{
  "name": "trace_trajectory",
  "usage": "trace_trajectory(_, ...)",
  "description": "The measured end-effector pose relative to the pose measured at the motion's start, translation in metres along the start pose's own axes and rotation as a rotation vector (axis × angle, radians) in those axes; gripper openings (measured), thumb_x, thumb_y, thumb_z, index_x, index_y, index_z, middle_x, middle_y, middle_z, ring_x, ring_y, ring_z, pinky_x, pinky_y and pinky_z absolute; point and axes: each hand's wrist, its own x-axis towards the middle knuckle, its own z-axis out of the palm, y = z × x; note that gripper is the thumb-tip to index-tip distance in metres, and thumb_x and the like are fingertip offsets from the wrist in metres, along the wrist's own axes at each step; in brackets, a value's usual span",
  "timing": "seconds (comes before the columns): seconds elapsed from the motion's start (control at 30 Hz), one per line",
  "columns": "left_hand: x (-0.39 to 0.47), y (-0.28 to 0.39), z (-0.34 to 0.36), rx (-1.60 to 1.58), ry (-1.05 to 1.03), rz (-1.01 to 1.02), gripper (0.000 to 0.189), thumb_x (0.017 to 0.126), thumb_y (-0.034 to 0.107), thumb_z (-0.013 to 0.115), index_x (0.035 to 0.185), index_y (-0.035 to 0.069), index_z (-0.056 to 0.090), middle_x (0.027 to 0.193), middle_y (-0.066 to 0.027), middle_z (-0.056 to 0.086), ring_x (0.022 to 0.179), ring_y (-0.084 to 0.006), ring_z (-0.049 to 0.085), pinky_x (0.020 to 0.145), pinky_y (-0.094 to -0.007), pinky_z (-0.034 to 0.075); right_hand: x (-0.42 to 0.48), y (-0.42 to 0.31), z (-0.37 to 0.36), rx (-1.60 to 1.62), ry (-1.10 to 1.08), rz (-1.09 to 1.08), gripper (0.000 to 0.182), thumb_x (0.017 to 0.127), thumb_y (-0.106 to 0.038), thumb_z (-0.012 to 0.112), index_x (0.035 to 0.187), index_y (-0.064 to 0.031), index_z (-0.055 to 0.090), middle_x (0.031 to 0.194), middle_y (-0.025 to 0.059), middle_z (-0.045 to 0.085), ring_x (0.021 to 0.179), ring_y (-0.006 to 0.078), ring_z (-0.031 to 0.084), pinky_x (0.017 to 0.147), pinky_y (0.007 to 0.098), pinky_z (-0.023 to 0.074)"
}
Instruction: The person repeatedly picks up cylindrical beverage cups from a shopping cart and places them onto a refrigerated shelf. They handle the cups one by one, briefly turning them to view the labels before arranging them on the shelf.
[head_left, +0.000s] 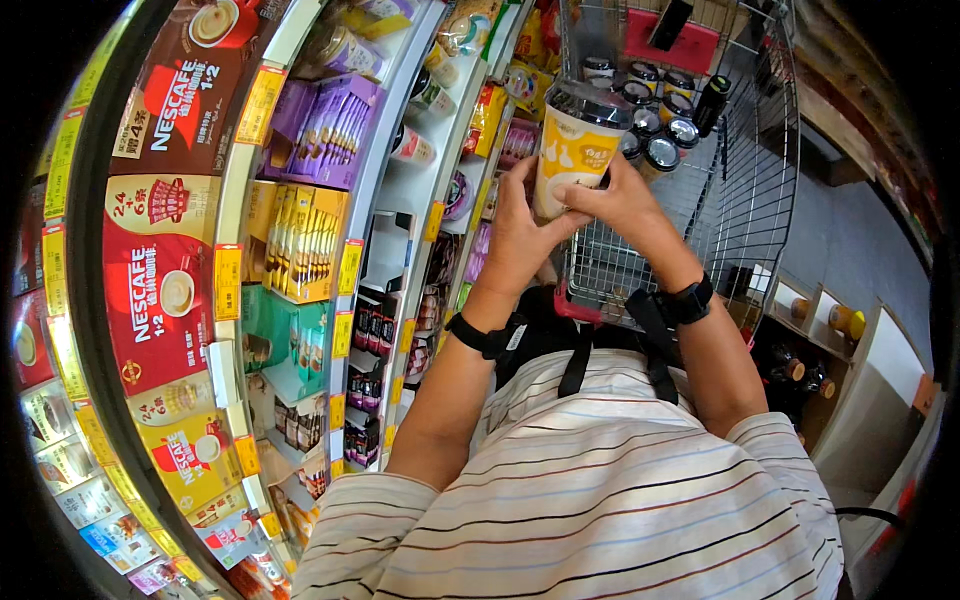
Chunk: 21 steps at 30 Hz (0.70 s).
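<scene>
Between both hands I hold a yellow and white drink cup with a dark lid, tilted slightly to the right. My left hand supports its left side and lower part. The fingers of my right hand wrap its right side, with the thumb across the front near the base. Beyond the cup, several lidded cups stand grouped in a wire shopping cart. Close to them is a dark cylindrical container. The cup hides part of the cart's near left side.
Store shelves on the left hold Nescafé coffee boxes, purple sachet boxes and yellow sachet boxes. Yellow price tags line the shelf edges. At right, a low shelf unit stands beside the grey floor, with dark bottles near it.
</scene>
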Motion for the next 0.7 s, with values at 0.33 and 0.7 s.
trace_trajectory(0.33,0.03,-0.144,-0.083,-0.096,0.324,-0.42,0.061,0.1,0.032,0.063,0.139,-0.008,0.038,0.124,-0.017,0.058,0.107,-0.021,0.062,0.086,-0.0319,0.054,0.023,0.025,0.014,-0.027,0.051,0.064,0.061,0.079,-0.013,0.081,0.13,0.0,0.052,0.12,0.0091,0.067,0.11,0.0148,0.063,0.097,0.0328,0.0504)
trace_trajectory(0.7,0.117,-0.308,-0.164,-0.067,0.518,-0.59,0.064,0.079,0.022,0.082,0.131,0.005,0.048,0.125,-0.0104,0.057,0.101,-0.0258,0.063,0.063,-0.0358,0.058,0.047,0.067,0.041,-0.01,0.023,0.242,0.065,0.076,-0.009,0.08,0.132,0.0017,0.05,0.119,0.0102,0.066,0.112,0.0152,0.061,0.099,0.0328,0.0497)
